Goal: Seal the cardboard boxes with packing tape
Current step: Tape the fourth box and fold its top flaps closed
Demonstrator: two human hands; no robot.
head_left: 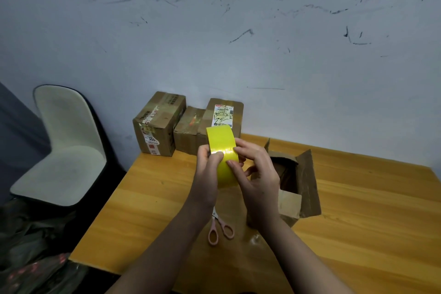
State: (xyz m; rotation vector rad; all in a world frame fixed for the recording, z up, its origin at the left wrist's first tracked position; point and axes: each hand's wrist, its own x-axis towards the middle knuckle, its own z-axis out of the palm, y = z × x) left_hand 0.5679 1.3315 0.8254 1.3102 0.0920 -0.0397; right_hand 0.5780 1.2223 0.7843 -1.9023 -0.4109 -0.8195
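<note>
Head view: a yellow tape roll [220, 150] is held upright above the table [358, 198], its glossy outer band facing the camera. The left hand [210, 169] curls round the roll's left side, thumb pressed on the band. The right hand [257, 174] grips the right side, fingertips [230, 163] laid on the band near the thumb. Just right of the hands stands an open box [298, 186], its flaps up and creased. Pink-handled scissors [220, 229] lie on the wood under the left wrist. Three closed boxes [157, 124] with labels and old tape stand at the table's far edge against a scuffed pale wall [214, 31]. A white chair [64, 145] stands to the left.
</note>
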